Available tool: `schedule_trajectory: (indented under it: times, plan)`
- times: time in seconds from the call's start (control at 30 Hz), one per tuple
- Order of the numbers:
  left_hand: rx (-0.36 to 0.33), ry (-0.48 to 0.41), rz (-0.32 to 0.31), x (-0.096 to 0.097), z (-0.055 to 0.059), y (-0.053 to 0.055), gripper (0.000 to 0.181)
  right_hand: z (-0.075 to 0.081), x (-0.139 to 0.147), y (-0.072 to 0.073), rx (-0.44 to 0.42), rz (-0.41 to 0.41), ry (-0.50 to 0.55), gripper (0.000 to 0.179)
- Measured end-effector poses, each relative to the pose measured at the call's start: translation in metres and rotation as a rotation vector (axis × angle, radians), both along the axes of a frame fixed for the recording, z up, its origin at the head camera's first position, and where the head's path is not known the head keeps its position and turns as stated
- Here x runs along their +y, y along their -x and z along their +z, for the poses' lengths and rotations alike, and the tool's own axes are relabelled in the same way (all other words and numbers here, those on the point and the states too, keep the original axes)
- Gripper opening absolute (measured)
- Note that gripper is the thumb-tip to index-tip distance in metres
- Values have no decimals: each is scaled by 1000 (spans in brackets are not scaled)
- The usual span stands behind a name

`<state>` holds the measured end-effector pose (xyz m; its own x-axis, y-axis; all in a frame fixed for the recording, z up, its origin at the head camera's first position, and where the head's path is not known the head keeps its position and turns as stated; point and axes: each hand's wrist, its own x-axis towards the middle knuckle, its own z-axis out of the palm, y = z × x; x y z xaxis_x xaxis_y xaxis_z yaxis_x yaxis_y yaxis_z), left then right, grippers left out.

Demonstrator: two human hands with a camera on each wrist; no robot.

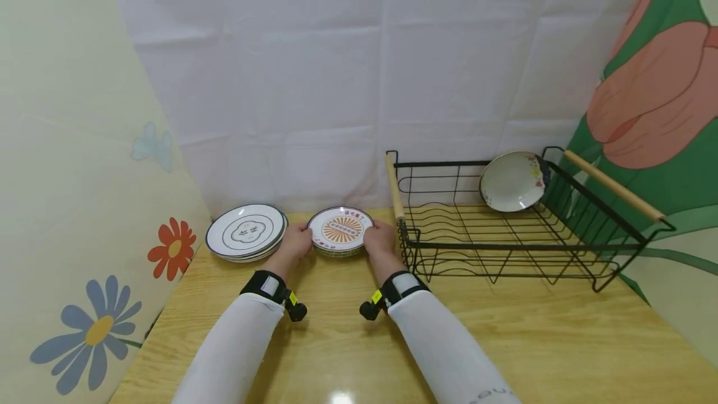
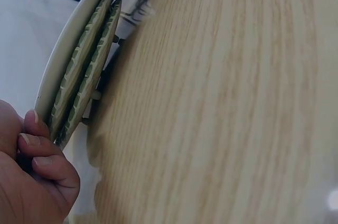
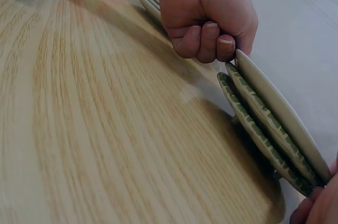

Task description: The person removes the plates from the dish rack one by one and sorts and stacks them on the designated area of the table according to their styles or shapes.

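A small white plate with an orange sunburst and red characters tops a short stack on the wooden table. Beneath it, two discs with green-patterned edges show in the wrist views; small feet stick out under the lowest. My left hand grips the stack's left edge, fingers curled under the plate's rim. On the opposite edge, my right hand holds on the same way, its fingertips partly hidden in the head view. How many of the stacked pieces the fingers hold, I cannot tell.
Left of my left hand stands a stack of larger white plates with dark rims. To the right is a black wire dish rack with wooden handles; a flowered bowl leans at its back. A white cloth hangs behind.
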<state>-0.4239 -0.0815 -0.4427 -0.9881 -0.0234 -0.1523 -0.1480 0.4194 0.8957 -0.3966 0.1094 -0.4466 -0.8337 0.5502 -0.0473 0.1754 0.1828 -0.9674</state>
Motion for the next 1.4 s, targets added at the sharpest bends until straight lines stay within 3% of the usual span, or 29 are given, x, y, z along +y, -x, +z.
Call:
schedule_trajectory:
  times: [0.27,0.5,0.63,0.8,0.87,0.93,1.07,1.17,1.27,1.4]
  plan:
    - [-24,3,36,0,-4,1,44,-4,0,3,-8,19,-23,42]
    - [-28,-3,52,-1,-6,-1,41,-5,3,0,-19,43,-79,46]
    - [-22,-7,84,0,-5,-7,52,-3,3,-10,-13,64,-11,56]
    - [91,-133,148,-2,5,-24,57,12,0,-35,19,136,77,61]
    - [131,-222,142,-4,14,-33,56,24,-2,-50,45,219,62,55]
    - [152,-310,120,-5,26,-43,54,40,-2,-69,85,350,32,44]
    - [162,-456,93,-3,54,-64,48,81,9,-110,187,757,-92,30]
    - [157,-554,77,1,72,-80,46,113,23,-132,269,1028,-279,30]
    - [148,-642,43,7,85,-94,45,142,40,-141,334,1147,-480,31]
    - [143,-692,-6,14,94,-111,44,179,69,-135,350,1162,-696,33]
